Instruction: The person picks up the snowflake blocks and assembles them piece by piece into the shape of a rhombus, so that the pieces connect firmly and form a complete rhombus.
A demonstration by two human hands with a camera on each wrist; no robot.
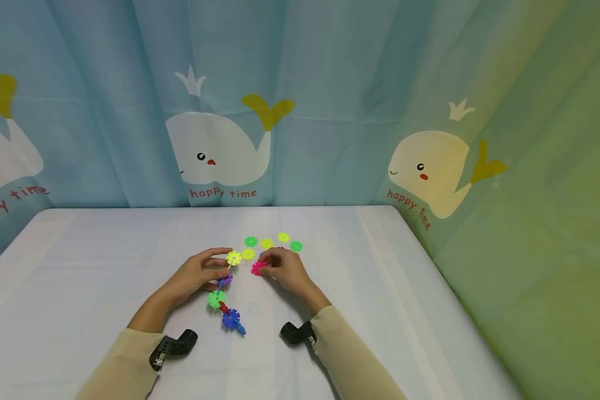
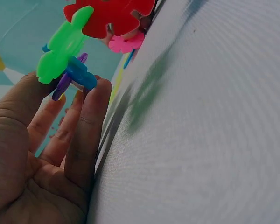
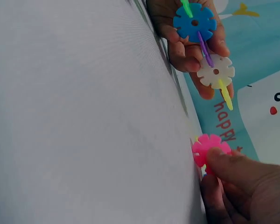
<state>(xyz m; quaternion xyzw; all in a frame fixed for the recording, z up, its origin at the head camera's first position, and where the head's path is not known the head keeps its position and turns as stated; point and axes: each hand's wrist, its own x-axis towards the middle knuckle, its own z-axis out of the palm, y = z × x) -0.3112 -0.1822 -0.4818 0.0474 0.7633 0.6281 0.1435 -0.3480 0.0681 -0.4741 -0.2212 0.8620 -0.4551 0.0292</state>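
My left hand (image 1: 190, 278) grips a chain of slotted plastic snowflake discs between thumb and fingers. A yellow disc (image 1: 234, 258) forms its far end, joined to a white disc (image 3: 216, 71). Purple, blue and green discs (image 1: 216, 299) follow, then a red disc (image 2: 113, 17) and a dark blue disc (image 1: 231, 319) toward me, with another blue piece at the near end. To the right, my right hand (image 1: 291, 273) pinches a pink snowflake disc (image 3: 210, 145) between thumb and fingers, low over the table and apart from the chain.
Loose discs lie on the white table (image 1: 380, 311) just beyond my hands: a green disc (image 1: 251, 241), several yellow discs (image 1: 283, 237) and another green disc (image 1: 296, 246). Red and blue bits show partly behind my right hand. A whale-print curtain (image 1: 330, 111) hangs behind the table.
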